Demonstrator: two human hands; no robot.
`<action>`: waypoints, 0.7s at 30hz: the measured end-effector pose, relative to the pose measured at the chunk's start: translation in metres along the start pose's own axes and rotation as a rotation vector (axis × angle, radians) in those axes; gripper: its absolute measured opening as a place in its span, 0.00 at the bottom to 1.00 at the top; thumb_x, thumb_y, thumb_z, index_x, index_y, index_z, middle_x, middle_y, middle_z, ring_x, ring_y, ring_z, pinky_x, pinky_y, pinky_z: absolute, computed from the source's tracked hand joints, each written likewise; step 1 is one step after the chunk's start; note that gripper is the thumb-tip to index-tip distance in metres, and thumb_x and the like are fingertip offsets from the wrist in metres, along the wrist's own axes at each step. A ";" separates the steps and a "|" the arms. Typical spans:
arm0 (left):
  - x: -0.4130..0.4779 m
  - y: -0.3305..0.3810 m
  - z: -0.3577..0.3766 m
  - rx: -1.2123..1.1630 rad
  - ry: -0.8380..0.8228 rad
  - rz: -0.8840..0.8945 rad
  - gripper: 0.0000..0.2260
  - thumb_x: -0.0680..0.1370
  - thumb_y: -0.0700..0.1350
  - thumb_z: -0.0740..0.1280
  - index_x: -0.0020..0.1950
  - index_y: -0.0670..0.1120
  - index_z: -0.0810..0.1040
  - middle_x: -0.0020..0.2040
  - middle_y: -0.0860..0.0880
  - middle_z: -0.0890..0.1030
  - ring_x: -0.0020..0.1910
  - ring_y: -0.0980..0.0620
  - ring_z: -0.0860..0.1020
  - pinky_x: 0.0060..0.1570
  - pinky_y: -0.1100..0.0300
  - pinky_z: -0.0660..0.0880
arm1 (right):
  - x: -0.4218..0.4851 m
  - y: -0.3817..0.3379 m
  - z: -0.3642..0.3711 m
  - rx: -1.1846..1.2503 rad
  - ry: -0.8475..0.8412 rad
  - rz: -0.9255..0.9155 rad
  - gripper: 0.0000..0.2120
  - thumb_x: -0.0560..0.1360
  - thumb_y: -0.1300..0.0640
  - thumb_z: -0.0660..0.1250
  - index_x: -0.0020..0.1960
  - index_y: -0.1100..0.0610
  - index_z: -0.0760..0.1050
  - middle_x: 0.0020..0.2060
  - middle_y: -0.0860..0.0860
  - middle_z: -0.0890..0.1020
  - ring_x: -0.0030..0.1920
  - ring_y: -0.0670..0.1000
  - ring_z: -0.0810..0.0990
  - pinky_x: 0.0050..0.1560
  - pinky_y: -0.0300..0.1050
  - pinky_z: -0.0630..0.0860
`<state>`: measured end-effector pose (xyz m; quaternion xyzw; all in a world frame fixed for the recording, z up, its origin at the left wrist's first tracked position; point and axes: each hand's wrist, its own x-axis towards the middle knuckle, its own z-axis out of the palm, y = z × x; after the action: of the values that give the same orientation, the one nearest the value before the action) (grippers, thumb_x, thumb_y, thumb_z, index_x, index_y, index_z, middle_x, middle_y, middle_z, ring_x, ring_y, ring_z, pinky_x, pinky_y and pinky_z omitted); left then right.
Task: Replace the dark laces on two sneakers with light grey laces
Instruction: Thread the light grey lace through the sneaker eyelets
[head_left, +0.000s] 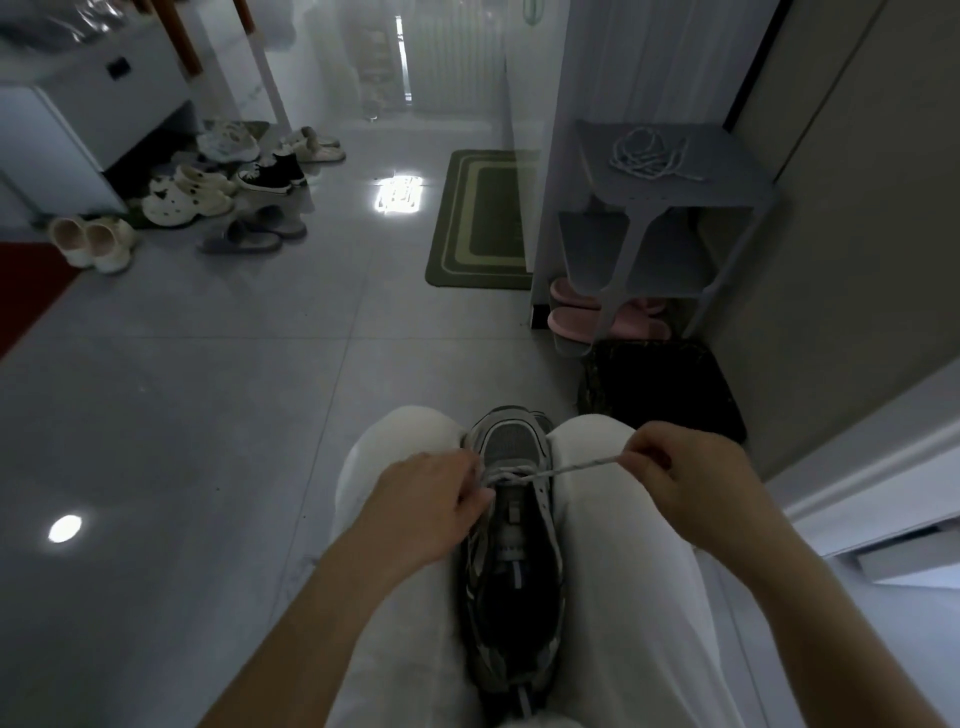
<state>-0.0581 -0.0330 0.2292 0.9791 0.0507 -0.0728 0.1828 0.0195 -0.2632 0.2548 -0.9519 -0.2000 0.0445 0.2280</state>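
Note:
A grey and black sneaker (511, 582) lies between my knees, toe pointing away from me. A light grey lace (571, 467) crosses its lowest eyelets near the toe. My left hand (431, 499) pinches the lace at the left side of the sneaker. My right hand (675, 467) grips the other end and holds it taut out to the right. Another coil of light grey lace (649, 156) lies on top of the grey shoe rack (727, 192) ahead on the right.
Pink slippers (576, 317) sit under the rack, and a dark mat (660, 384) lies just beyond my right knee. A green mat (483, 218) is farther ahead. Several shoes and slippers (218, 192) are piled at the far left by a white cabinet. A wall runs along my right.

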 end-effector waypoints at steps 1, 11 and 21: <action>0.003 0.001 0.003 0.067 0.025 -0.011 0.10 0.78 0.55 0.59 0.52 0.51 0.75 0.52 0.51 0.81 0.54 0.47 0.77 0.50 0.56 0.70 | 0.002 0.004 0.000 -0.045 0.014 0.001 0.05 0.75 0.49 0.66 0.44 0.49 0.79 0.35 0.43 0.80 0.36 0.46 0.77 0.53 0.47 0.71; 0.009 0.015 -0.016 0.066 0.017 -0.005 0.14 0.75 0.57 0.64 0.58 0.52 0.76 0.54 0.48 0.75 0.54 0.47 0.75 0.52 0.56 0.71 | 0.009 0.004 -0.004 0.072 -0.021 -0.050 0.04 0.76 0.53 0.66 0.44 0.48 0.79 0.39 0.40 0.80 0.40 0.41 0.76 0.46 0.36 0.69; 0.043 0.077 -0.024 -0.547 0.294 0.164 0.17 0.78 0.49 0.64 0.31 0.44 0.72 0.25 0.52 0.67 0.26 0.55 0.66 0.30 0.58 0.65 | 0.008 0.008 -0.019 0.134 0.017 -0.058 0.04 0.75 0.52 0.67 0.42 0.50 0.77 0.37 0.44 0.78 0.37 0.42 0.76 0.37 0.34 0.69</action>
<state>-0.0027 -0.0923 0.2711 0.8946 0.0153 0.1006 0.4352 0.0333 -0.2744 0.2679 -0.9286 -0.2221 0.0429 0.2940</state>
